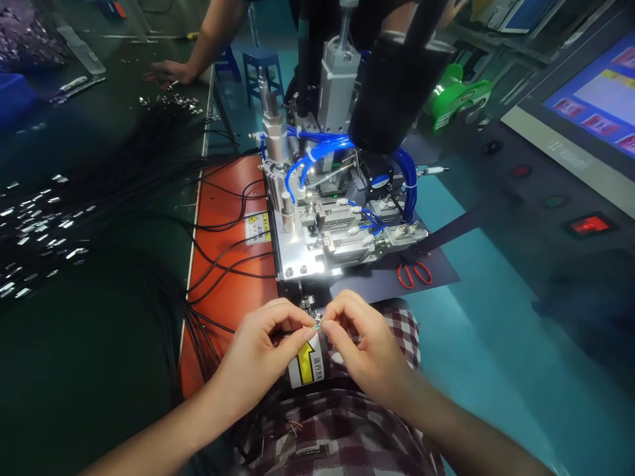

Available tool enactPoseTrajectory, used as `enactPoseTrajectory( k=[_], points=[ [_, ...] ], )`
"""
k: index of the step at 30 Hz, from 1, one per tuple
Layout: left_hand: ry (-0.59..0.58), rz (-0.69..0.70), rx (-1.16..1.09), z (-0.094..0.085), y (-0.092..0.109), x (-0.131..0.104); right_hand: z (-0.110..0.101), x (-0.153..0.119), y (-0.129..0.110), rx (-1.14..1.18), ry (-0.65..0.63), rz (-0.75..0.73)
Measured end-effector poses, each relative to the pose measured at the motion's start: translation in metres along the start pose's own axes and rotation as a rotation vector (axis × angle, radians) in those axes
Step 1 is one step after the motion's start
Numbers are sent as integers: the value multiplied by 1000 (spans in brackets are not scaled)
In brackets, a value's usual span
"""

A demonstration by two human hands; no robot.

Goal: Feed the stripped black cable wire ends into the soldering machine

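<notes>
- Head view: showing tiny wire ends (pixel 318 324), thin, pale and greenish, too small to make out fully, at the meeting fingertips just above a yellow-arrow label (pixel 306 370)
- Pinching them with left hand (pixel 265 340) and right hand (pixel 367 337), thumb and forefinger brought close together on each
- Facing a metal machine (pixel 297 254) looped with blue tubes (pixel 337 142), partly hidden behind a dark cylinder (pixel 389 92)
- Including black cables (pixel 223 228) across an orange surface (pixel 238 192), plus red-handled scissors (pixel 415 274) beside the machine
- Showing another person's hand (pixel 174 71) on the dark table (pixel 124 337)
- Edged at far left by a blue bin (pixel 17 99), contents unclear, near a glossy, crumpled bag (pixel 30 36), contents blurred
</notes>
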State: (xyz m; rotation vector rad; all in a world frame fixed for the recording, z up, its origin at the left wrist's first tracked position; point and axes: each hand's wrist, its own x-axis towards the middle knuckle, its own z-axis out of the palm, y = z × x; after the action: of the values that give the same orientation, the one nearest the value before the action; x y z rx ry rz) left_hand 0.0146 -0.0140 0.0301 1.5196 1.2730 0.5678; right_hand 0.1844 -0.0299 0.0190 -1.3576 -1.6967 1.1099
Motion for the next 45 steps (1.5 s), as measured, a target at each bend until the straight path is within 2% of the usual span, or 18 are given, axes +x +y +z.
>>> enactPoseTrajectory(
  k=[3,6,8,11,13,15,17,20,22,25,28,31,34,37,41,45],
  points=[
    [-73,97,111,-1,0,-2,-11,4,-11,-235,-113,-87],
    [-143,192,199,-3,0,-4,-22,19,-18,-280,-248,-6],
    [-156,228,203,-5,0,-5,-27,31,-15,-118,-398,185],
    [-124,227,113,-6,0,-4,-28,44,-3,352,-687,460],
    [-74,173,17,-5,-1,-3,-24,44,6,599,-706,529],
    [-26,80,-66,-4,0,-2,-18,38,10,706,-611,514],
    [-7,-8,-115,-2,1,-1,-12,29,9,684,-471,462],
    [-12,-73,-139,-1,2,0,-5,18,4,524,-271,313],
    [-13,-91,-154,-1,3,0,-4,14,1,380,-183,188],
    [-35,-140,-169,-1,3,0,-5,13,1,225,-175,47],
    [-65,-187,-188,-1,3,1,-7,14,5,177,-208,-12],
    [-83,-233,-259,0,3,1,-6,16,9,220,-219,-3],
    [-86,-315,-336,0,5,2,-2,14,12,333,-215,92],
    [-48,-347,-381,0,5,3,3,8,13,318,-137,135],
    [-25,-350,-406,-1,4,5,14,0,13,161,-10,72],
    [-27,-378,-463,-2,3,4,26,-1,13,241,51,111]
  ],
)
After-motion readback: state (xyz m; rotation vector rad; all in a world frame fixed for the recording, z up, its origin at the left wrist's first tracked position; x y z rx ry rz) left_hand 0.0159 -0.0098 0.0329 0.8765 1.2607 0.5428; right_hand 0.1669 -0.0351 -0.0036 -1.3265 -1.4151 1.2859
